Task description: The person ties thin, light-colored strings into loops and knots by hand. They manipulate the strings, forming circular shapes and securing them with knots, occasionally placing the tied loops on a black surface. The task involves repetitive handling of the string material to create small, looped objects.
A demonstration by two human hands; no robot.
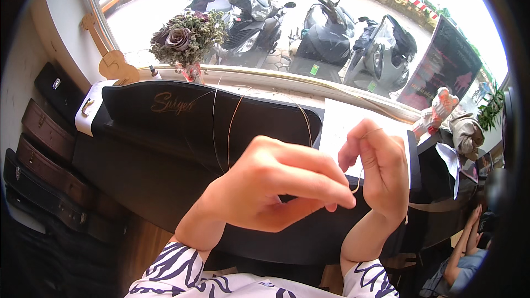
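Left hand [287, 182]: grip pinched at the fingertips on a thin copper-coloured string [229, 132]. Right hand [386, 168] just beside it, grip curled closed on same string. String bridges the short gap between hands, loops up to the left above black bench [138, 168]. Behind: white sheet [338, 118], long black panel [221, 113] with gold script. Farther, by the window: dried-flower bouquet [185, 41], guitar-shaped wooden ornament [118, 67]. Outside, parked scooters [323, 36].
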